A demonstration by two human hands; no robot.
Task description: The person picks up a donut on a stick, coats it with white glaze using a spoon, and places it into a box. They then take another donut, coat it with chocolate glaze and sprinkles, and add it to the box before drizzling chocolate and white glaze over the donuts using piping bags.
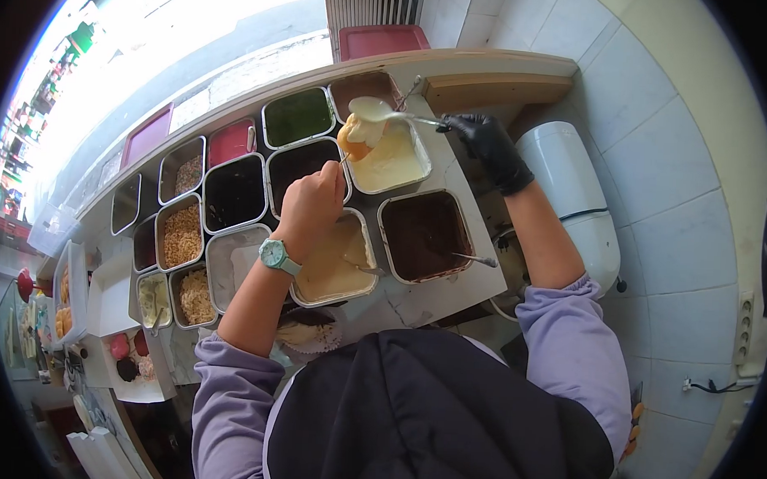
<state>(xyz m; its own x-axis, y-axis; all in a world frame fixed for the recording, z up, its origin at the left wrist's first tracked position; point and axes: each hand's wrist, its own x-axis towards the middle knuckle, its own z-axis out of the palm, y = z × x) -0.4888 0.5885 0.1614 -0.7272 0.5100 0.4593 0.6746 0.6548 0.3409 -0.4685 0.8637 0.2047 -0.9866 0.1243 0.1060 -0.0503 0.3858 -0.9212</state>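
Dark cloth (428,418) nearest, left hand (313,199) holds skewered ball (356,146), right hand (490,150) spoon (373,110), above cream tray (394,187) edge.

Daylight glare bleaches the upper left (edges bow, corners black).

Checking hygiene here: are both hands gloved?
No: only the right hand wears a black glove; the left hand is bare.

Round golden pc (350,145) on thin stick (345,159), metal spoon (421,118) w/ it.
I see pc part-coated w/ pale cream (369,129), over cream tub (394,164).
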